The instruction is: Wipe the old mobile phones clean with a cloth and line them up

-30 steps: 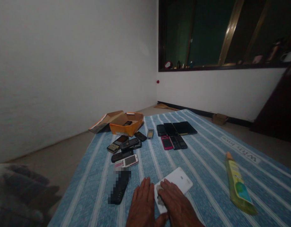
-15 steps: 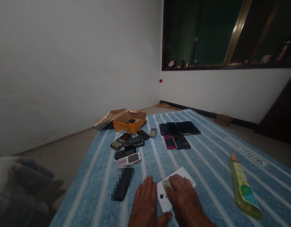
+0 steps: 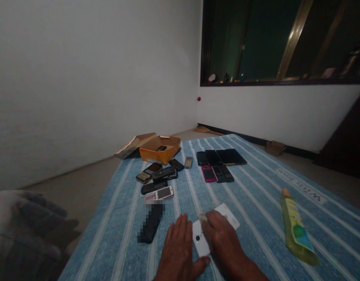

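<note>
A white phone (image 3: pixel 201 242) lies back up on the blue striped cloth (image 3: pixel 252 234), its camera lens showing. My left hand (image 3: pixel 178 248) lies flat beside its left edge, fingers stretched forward and thumb at the phone's near end. Over the middle of the phone, my right hand (image 3: pixel 223 238) has its fingers curled around a small pale cloth or pad (image 3: pixel 202 217), pressed on the phone's back. A black phone (image 3: pixel 152 228), partly pixelated, lies to the left of my left hand.
An open orange box (image 3: pixel 159 156) holds a dark phone. Several old phones lie in front of it, near a white and pink one (image 3: pixel 164 193). Dark phones and a pink one (image 3: pixel 208 173) sit in rows further right. A yellow-green bottle (image 3: pixel 298 230) lies at the right.
My right hand has shifted slightly left and its fingers are more tightly bunched on the pad. My left hand stays beside the phone. The whole view has shifted a little.
</note>
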Motion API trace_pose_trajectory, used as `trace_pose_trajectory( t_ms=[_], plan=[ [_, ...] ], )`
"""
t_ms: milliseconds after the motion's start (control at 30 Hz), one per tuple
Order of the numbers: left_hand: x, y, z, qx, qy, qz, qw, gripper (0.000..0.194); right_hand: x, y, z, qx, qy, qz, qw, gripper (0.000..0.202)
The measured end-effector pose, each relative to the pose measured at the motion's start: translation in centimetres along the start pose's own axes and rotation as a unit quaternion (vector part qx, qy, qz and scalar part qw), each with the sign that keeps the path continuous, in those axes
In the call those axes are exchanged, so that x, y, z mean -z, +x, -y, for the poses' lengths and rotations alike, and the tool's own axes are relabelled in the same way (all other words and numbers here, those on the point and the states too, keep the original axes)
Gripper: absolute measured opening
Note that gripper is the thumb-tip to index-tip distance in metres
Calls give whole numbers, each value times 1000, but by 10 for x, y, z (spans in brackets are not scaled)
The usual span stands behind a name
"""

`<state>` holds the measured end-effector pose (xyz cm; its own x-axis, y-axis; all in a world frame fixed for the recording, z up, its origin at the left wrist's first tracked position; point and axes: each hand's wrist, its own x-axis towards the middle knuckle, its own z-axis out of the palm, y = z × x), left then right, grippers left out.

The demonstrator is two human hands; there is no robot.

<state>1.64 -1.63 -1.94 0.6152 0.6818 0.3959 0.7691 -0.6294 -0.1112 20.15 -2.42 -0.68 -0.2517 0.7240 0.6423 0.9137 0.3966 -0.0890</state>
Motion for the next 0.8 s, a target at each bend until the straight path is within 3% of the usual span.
trace_pose_trajectory(
  t_ms=[100,233,400,633,800],
  plan=[
    [-1,0,3,-16,11,-14,1000,73,-6,-1,13,45,37,-10,998,23],
    [1,0,5,-8,-2,-11,1000,74,-1,7,15,31,62,47,996,15],
    [4,1,3,11,-31,23,999,76,10,17,-6,-24,37,85,995,6],
    [6,3,3,24,-37,46,998,73,15,15,-51,-104,-21,73,992,21],
    [5,3,4,9,-24,24,999,73,16,3,-50,-93,-38,48,994,21]
  ],
)
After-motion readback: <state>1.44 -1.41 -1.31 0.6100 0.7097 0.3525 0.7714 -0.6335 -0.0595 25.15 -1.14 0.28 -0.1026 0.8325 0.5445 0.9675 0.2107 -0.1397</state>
